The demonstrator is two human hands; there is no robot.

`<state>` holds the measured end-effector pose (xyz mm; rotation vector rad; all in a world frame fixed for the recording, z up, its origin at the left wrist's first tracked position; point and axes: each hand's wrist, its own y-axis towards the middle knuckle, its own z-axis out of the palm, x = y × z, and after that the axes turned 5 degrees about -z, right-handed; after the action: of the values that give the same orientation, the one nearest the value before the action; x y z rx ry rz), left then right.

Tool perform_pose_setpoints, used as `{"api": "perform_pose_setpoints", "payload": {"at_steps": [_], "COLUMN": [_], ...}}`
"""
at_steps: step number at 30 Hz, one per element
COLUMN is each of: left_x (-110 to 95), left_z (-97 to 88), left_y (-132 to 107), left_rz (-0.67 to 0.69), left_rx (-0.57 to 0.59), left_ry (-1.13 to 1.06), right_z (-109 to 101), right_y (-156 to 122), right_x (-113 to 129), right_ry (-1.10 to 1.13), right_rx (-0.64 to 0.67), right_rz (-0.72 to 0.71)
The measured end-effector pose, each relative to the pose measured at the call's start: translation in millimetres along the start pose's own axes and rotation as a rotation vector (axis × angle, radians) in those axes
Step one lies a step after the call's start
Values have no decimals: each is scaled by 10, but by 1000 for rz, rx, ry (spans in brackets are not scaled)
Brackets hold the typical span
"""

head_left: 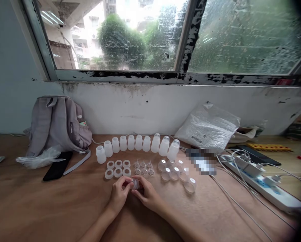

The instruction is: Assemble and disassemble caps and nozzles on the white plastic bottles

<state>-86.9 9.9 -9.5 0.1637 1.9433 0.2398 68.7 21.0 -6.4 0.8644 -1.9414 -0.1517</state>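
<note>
My left hand (120, 192) and my right hand (148, 193) meet near the front middle of the table, fingers closed around a small translucent bottle ring (135, 184). It seems to have a clear nipple in it, but fingers partly cover both. Just beyond my hands, several loose white rings (118, 172) lie in two rows. Beside them are several clear nipples (144, 171) in two rows. Clear domed caps (174, 175) lie to the right. Behind stands a curved line of white baby bottles (131, 144); those at the right end wear domed caps, the others have uncovered mouths.
A grey backpack (57, 124), a plastic bag (41, 159) and a black phone (57, 167) are at left. At right lie a blurred-out device (202, 162), a white power strip (268, 186) with trailing cables, and a silvery plastic package (209, 127) against the wall.
</note>
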Motion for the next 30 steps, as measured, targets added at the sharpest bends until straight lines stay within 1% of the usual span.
{"api": "perform_pose_setpoints", "payload": {"at_steps": [3, 7, 11, 15, 23, 26, 30], "left_x": [17, 22, 21, 19, 36, 47, 29], "left_z": [15, 26, 35, 32, 10, 2, -20], "left_y": [0, -13, -47, -84, -131, -150, -188], "left_rz": [-28, 18, 109, 237, 466, 544, 655], "left_rx": [24, 22, -11, -62, -116, -119, -92], "left_ry": [-1, 19, 81, 156, 375, 404, 408], "right_z": [7, 17, 6, 0, -10, -42, -63], "right_y": [-10, -20, -17, -24, -57, -70, -85], "right_x": [-12, -9, 20, 21, -9, -10, -11], "right_ry": [34, 71, 109, 128, 65, -3, -48], "right_rx": [-14, -35, -58, -63, -46, -48, -42], "right_rz": [-3, 8, 31, 45, 37, 31, 41]}}
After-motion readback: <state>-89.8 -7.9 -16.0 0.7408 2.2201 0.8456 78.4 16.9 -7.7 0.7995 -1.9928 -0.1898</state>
